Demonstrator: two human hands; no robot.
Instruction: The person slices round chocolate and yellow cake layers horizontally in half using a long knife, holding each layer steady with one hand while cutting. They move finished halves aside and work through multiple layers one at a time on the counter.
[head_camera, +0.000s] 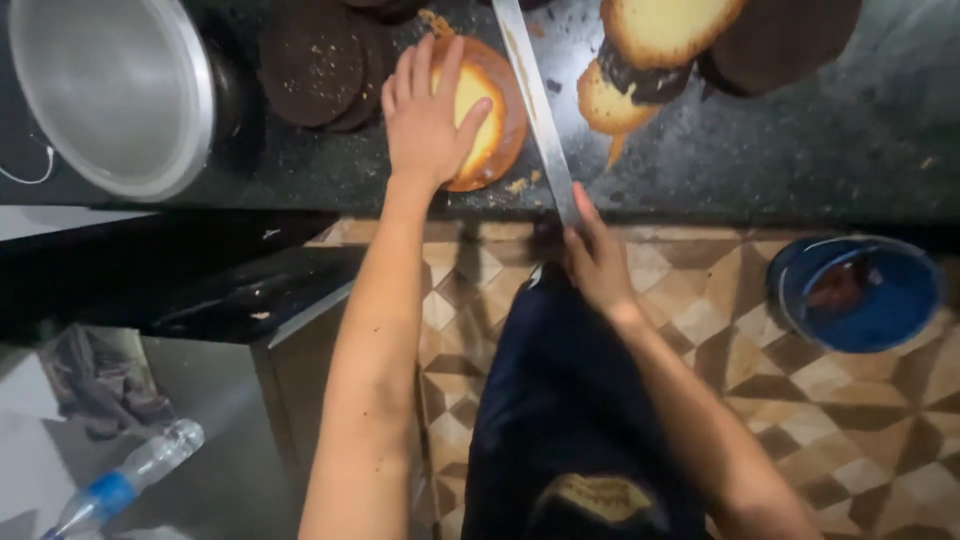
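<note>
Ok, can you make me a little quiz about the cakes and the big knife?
1. True or false: the left hand lies flat on top of the round yellow sponge cake.
2. Which hand holds the long steel knife? A) left B) right C) both
3. What lies left of the sponge cake on the dark stone counter?

Key
1. True.
2. B: the right hand grips the knife's handle end at the counter's edge, its blade running beside the cake.
3. A pile of round dark chocolate cake layers, with a round silver metal pan further left.
</note>
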